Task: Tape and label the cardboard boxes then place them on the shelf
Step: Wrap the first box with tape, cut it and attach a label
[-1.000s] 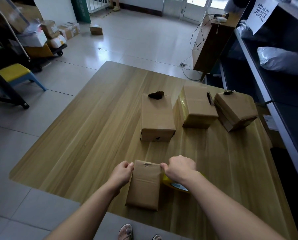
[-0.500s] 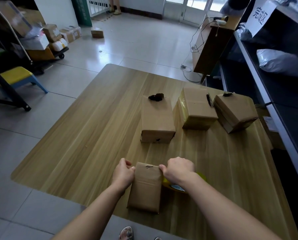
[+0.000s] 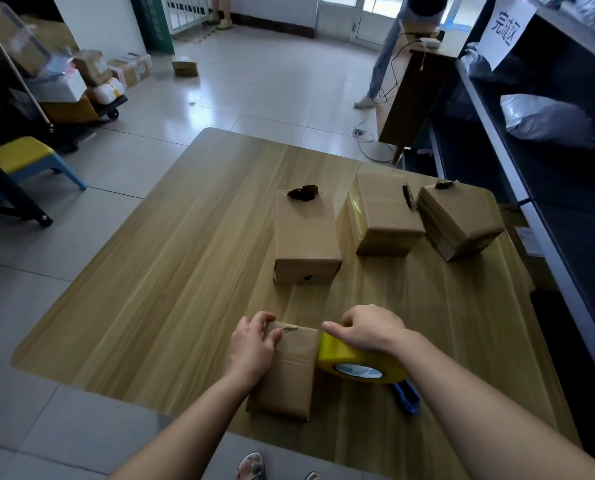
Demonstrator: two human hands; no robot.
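Clasps the likely light, stiff, flat brown cardboard box (image 3: 289, 382) at its far edge in the left hand (image 3: 253, 344), the yellow tape roll (image 3: 351, 358) in the right hand (image 3: 368, 327).

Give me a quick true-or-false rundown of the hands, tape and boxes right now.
1. The right hand grips the yellow tape roll beside the near box. True.
2. The left hand is off that box. False: it holds the box's far left corner.
3. Farther back on the table stand three other boxes. True.
4. The roll sits at the near box's left side. False: it is at its right side.
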